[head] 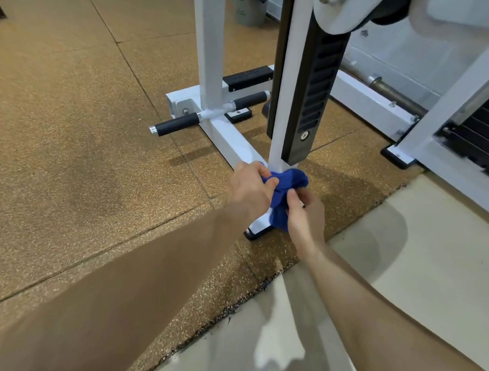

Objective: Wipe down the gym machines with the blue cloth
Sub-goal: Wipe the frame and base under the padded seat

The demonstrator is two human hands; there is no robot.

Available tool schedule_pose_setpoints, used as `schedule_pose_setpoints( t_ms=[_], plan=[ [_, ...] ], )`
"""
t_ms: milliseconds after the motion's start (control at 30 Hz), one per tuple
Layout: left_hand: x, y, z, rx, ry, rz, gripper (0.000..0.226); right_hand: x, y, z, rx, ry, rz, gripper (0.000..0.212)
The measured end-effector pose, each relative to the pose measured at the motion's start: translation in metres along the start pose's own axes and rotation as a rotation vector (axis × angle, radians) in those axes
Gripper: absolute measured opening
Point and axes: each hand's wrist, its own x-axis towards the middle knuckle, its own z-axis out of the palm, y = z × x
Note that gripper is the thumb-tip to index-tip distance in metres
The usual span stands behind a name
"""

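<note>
Two hands hold one blue cloth point(286, 187), bunched at the foot of a white upright post point(286, 103) of the gym machine point(209, 43). The cloth is pressed against the post's base, just above the low white base bar point(231, 140).

Left hand point(250, 187): fingers curled round the cloth's left side, clenched on it. Right hand point(303, 213): thumb and fingers pinch the lower fold, and the cloth hangs past the palm. Both forearms are bare.

A black slotted strip point(311, 98) runs down the post's right face. The base bar's end cap point(254, 234) sits on the floor just below the cloth.

Farther along the frame, two black grip handles point(174, 124) stick out sideways, with a black ribbed foot plate point(248, 78) behind them. A steel bar point(393, 93) lies low on the right.

The floor under the machine is tan speckled matting point(72, 121). A pale smooth floor point(402, 262) starts at its ragged edge. The grey object point(249, 14) at top is cut off, so I cannot tell what it is or what it holds.
</note>
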Motion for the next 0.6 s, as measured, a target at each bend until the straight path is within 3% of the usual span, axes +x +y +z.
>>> schedule_pose_setpoints(
  t_ms=[100, 267, 367, 467, 600],
  plan=[
    [0.002, 0.0, 0.002, -0.116, 0.007, -0.05, 0.011, 0.01, -0.017, 0.006, 0.058, 0.18, 0.085, 0.029],
    [0.002, 0.003, -0.003, -0.344, 0.089, 0.022, 0.01, 0.015, -0.039, 0.006, 0.004, 0.347, 0.008, 0.022],
    [0.005, -0.003, 0.001, -0.267, 0.088, 0.013, 0.009, 0.018, -0.028, 0.009, -0.125, 0.316, -0.033, 0.018],
    [0.004, -0.01, 0.013, -0.126, 0.005, -0.064, 0.009, 0.026, -0.015, 0.004, -0.208, 0.211, 0.046, 0.01],
    [-0.002, -0.011, 0.018, -0.106, -0.082, -0.176, 0.011, 0.032, -0.012, -0.007, -0.359, 0.045, 0.157, 0.015]
  ],
)
